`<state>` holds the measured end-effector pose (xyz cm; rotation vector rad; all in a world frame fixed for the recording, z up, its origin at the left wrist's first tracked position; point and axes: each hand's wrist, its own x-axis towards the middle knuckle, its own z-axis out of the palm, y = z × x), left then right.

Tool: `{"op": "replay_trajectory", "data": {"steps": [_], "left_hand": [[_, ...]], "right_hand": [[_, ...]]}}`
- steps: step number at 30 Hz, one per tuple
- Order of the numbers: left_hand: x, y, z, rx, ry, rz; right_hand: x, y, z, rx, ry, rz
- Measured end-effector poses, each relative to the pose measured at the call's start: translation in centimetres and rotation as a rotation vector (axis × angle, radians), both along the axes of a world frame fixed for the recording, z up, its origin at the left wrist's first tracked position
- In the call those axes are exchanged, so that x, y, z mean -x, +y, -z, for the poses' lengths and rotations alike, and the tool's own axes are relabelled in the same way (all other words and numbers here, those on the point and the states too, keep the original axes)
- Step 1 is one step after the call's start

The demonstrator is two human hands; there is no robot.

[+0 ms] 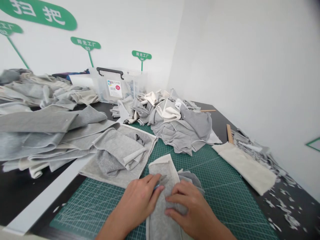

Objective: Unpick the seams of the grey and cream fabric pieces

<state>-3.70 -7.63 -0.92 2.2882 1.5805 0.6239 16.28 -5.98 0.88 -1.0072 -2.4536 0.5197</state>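
Note:
A long strip of folded grey fabric (163, 203) lies upright in the view on the green cutting mat (100, 206). My left hand (141, 196) is closed over its left side, pinching a small blue-handled tool (157, 187) with a pointed grey tip; its exact kind is mostly hidden by the fingers. From the right, my right hand (190, 203) reaches over with bent fingers that grip the same fabric. Darker grey cloth (192, 180) sticks out behind the right hand.
Grey cloths are piled at left (50, 133), and a crumpled heap (172, 116) stands at the back. A clear plastic box (112, 86) is behind. At right are a folded cream cloth (247, 165), a wooden stick (229, 134) and fabric scraps (285, 203). A white strip (47, 200) crosses the black table.

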Motion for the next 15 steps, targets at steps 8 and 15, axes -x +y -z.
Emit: {"op": "replay_trajectory", "data": {"steps": [8,15], "left_hand": [[-0.1,0.0,-0.4,-0.007,0.05,0.002],[0.0,-0.1,-0.2,-0.054,0.048,0.001]], "right_hand": [[0.9,-1.0,1.8,-0.165,0.092,-0.002],[-0.8,-1.4,-0.1,-0.247,0.242,0.053]]}}
